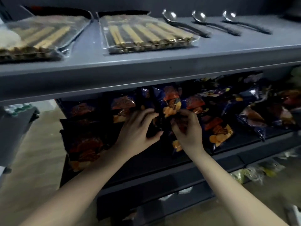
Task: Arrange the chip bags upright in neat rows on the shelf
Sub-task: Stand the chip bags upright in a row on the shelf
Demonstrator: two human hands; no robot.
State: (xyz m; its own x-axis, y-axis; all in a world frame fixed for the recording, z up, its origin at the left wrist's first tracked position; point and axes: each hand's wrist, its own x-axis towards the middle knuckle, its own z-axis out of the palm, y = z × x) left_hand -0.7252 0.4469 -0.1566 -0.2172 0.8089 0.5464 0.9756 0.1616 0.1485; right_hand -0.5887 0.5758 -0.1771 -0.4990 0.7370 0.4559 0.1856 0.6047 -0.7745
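Observation:
Several dark blue chip bags with orange and red print fill the middle shelf (162, 162). One upright chip bag (169, 101) stands at the centre, and both hands hold its lower part. My left hand (138, 129) grips its left side with curled fingers. My right hand (187, 128) pinches its right lower edge. A stack of bags (84, 141) lies flat at the left. Other bags (218, 128) lean or lie untidily to the right, and more sit behind in shadow.
The grey upper shelf (146, 66) juts out just above the bags. It carries two packs of chopsticks (143, 35) and three metal ladles (184, 23). A lower shelf holds pale packets (254, 172). Bare floor lies to the left.

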